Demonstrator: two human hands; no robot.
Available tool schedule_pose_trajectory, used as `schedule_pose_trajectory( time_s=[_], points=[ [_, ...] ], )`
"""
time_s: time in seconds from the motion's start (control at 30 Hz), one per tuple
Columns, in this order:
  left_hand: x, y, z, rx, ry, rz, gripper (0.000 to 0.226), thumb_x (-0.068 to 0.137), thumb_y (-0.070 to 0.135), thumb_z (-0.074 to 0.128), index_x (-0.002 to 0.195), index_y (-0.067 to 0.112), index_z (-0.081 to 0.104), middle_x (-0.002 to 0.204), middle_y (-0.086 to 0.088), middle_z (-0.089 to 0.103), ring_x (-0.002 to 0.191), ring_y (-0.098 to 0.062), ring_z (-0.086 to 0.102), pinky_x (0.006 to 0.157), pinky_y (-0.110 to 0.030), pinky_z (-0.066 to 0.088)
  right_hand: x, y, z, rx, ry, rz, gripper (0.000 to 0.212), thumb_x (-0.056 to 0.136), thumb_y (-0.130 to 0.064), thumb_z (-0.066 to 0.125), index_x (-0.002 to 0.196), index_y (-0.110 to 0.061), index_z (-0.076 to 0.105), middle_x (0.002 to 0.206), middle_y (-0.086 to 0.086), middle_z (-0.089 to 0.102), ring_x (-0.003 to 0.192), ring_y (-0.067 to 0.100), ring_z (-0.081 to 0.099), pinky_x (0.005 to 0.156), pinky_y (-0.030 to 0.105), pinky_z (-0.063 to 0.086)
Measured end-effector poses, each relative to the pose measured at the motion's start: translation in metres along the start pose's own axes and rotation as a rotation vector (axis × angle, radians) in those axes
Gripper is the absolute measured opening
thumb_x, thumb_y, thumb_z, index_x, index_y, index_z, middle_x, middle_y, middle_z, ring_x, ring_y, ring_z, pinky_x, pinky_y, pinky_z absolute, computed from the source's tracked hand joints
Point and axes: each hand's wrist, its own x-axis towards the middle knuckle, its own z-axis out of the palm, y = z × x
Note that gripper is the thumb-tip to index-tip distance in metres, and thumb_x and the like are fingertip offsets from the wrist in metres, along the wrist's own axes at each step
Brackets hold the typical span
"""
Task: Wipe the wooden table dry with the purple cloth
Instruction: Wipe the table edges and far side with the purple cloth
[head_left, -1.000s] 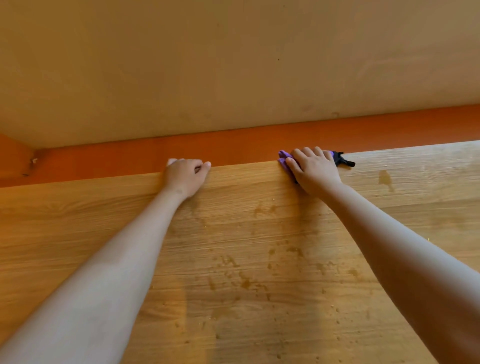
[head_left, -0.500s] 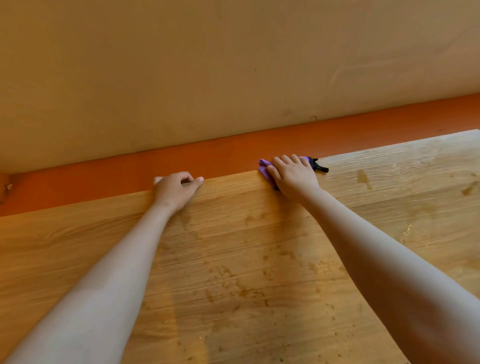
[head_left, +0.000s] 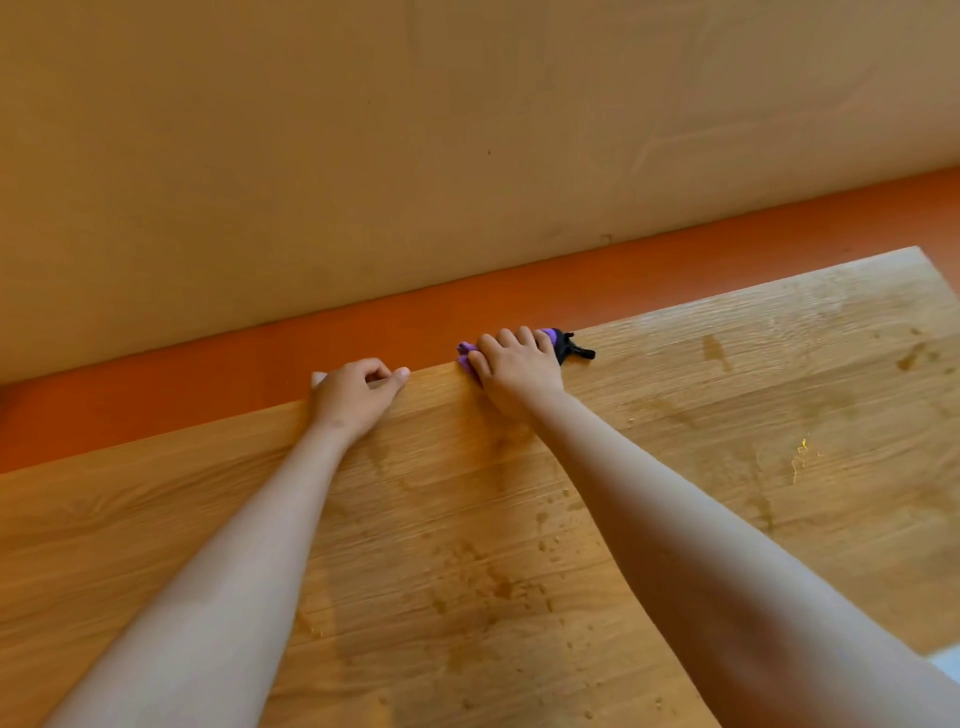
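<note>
The wooden table (head_left: 727, 415) fills the lower part of the head view, with wet patches and droplets (head_left: 493, 582) in its middle and at the right. The purple cloth (head_left: 466, 353) lies bunched at the table's far edge, a black tag (head_left: 574, 349) sticking out on its right. My right hand (head_left: 519, 371) covers most of the cloth, fingers curled over it at the edge. To its left, my left hand (head_left: 356, 395) grips the same far edge, fingers hooked over it and thumb on top.
Beyond the far edge runs an orange floor strip (head_left: 208, 374) below a beige wall (head_left: 467, 156). The table's far right corner (head_left: 917, 250) is in view. A pale object (head_left: 948, 665) shows at the lower right border.
My right hand has slid the cloth leftward along the far edge, closer to my left hand. The left hand keeps its grip on the edge. The view has swung right, showing the table's corner.
</note>
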Motion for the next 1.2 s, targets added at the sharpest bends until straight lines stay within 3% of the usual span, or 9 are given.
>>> schedule_pose_trajectory(
  time_s=[0.3,0.47,0.57,0.7,0.87,1.0,1.2],
  points=[
    [0.000,0.027,-0.004,0.111,0.044,-0.007,0.028,0.091,0.047,0.047,0.090,0.028,0.067,0.097,0.008,0.066,0.105,-0.020,0.053,0.089,-0.035,0.022,-0.001,0.122,-0.026,-0.022,0.011,0.064,0.042,0.100,-0.045,0.022,0.118,-0.019,0.051,0.125,0.007,0.054,0.120,0.027,0.041,0.102,0.043,0.025],
    [0.022,0.134,0.035,0.010,-0.058,0.122,0.027,0.095,0.039,0.043,0.102,0.024,0.065,0.111,0.004,0.065,0.111,-0.019,0.053,0.096,-0.035,0.026,-0.003,0.198,-0.045,-0.019,-0.020,0.082,0.041,0.100,-0.045,0.022,0.114,-0.019,0.050,0.122,0.008,0.054,0.118,0.027,0.042,0.101,0.043,0.027],
    [0.034,0.202,0.071,-0.021,-0.123,0.163,0.027,0.093,0.042,0.047,0.100,0.022,0.063,0.107,0.004,0.065,0.107,-0.019,0.055,0.096,-0.035,0.029,-0.004,0.230,-0.053,-0.010,-0.030,0.067,0.041,0.100,-0.044,0.022,0.115,-0.019,0.050,0.122,0.007,0.054,0.118,0.027,0.042,0.102,0.044,0.027],
    [0.044,0.268,0.110,-0.079,-0.161,0.107,0.025,0.086,0.049,0.056,0.090,0.025,0.061,0.102,0.004,0.067,0.105,-0.019,0.057,0.093,-0.035,0.033,-0.008,0.282,-0.064,-0.008,-0.024,0.059,0.040,0.100,-0.045,0.022,0.114,-0.020,0.050,0.121,0.006,0.054,0.117,0.026,0.042,0.102,0.044,0.027],
    [0.045,0.285,0.126,-0.056,-0.131,0.016,0.036,0.086,0.057,0.052,0.089,0.024,0.067,0.096,0.006,0.064,0.102,-0.018,0.051,0.091,-0.035,0.023,-0.009,0.348,-0.081,0.003,-0.044,0.120,0.040,0.100,-0.045,0.022,0.113,-0.020,0.050,0.120,0.007,0.054,0.116,0.027,0.042,0.101,0.043,0.028],
    [0.041,0.288,0.123,-0.065,-0.099,-0.018,0.038,0.086,0.055,0.053,0.091,0.022,0.070,0.091,0.008,0.059,0.092,-0.013,0.039,0.095,-0.035,0.024,-0.008,0.346,-0.081,-0.037,-0.020,0.136,0.039,0.100,-0.042,0.022,0.114,-0.019,0.050,0.121,0.009,0.054,0.117,0.030,0.042,0.103,0.046,0.025],
    [0.037,0.293,0.123,-0.061,-0.084,-0.067,0.037,0.086,0.055,0.054,0.089,0.022,0.069,0.090,0.007,0.060,0.087,-0.013,0.034,0.096,-0.035,0.026,-0.001,0.273,-0.061,-0.048,-0.025,0.023,0.039,0.100,-0.042,0.023,0.117,-0.021,0.051,0.126,0.007,0.054,0.119,0.030,0.040,0.100,0.045,0.024]
  ],
)
